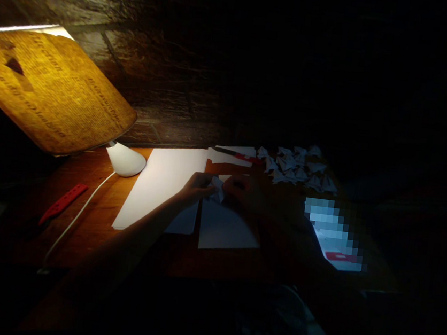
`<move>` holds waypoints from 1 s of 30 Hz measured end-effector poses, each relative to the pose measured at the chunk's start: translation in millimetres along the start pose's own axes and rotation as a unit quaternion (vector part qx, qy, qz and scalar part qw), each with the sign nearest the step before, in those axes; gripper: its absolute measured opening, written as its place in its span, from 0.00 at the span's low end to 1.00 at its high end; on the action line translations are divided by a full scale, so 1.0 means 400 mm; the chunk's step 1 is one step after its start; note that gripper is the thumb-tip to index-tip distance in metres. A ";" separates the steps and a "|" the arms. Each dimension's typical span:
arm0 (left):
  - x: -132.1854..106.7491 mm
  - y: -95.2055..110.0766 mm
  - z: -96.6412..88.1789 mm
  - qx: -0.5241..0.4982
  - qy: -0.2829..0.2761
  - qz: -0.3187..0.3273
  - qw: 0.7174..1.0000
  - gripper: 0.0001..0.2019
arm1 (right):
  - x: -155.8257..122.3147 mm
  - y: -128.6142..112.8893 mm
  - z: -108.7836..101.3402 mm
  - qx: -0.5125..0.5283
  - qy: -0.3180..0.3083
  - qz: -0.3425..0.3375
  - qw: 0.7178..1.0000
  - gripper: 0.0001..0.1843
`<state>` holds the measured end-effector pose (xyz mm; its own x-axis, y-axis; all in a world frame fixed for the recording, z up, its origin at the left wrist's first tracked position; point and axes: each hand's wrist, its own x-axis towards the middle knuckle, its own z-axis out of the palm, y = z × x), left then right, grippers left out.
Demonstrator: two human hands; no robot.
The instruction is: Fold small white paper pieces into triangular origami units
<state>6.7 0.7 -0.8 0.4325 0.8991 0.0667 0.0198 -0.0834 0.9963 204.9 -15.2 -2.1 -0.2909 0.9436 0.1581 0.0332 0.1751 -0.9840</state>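
Note:
A small folded piece of white paper (216, 190) is held up between my two hands, over the sheets on the table. My left hand (196, 186) pinches it from the left with the fingers closed. On its other side, my right hand (243, 190) grips the paper's right edge, though deep shadow hides most of those fingers. Beneath lie a large stack of white paper (170, 175) on the left and a smaller white sheet (227, 227) directly under my hands. The exact folds of the held paper are too dim to make out.
Several folded paper pieces (288, 164) lie in a pile at the back right, near a red and black cutter (241, 155) on paper strips. A lit phone (334, 236) lies to the right. On the left are a lamp (125, 160), its white cord (76, 220) and a red tool (64, 202).

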 end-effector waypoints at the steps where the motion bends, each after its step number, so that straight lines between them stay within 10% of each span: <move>1: -0.002 0.003 0.001 0.006 -0.007 -0.004 1.000 0.21 | 0.000 0.003 0.002 -0.007 0.003 -0.004 1.000 0.12; 11: -0.005 0.010 0.007 0.027 -0.069 0.014 0.997 0.20 | 0.006 0.007 0.004 -0.005 0.003 0.002 1.000 0.08; 30: 0.003 0.004 0.011 -0.008 0.030 -0.015 0.999 0.23 | 0.008 -0.004 -0.004 -0.003 0.045 0.014 0.999 0.22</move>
<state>11.3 -0.3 0.7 0.3780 0.9249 0.0402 0.0174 -0.0505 0.9986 205.5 -12.0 0.3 -0.2020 0.9696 0.1378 0.0455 0.1499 -0.9877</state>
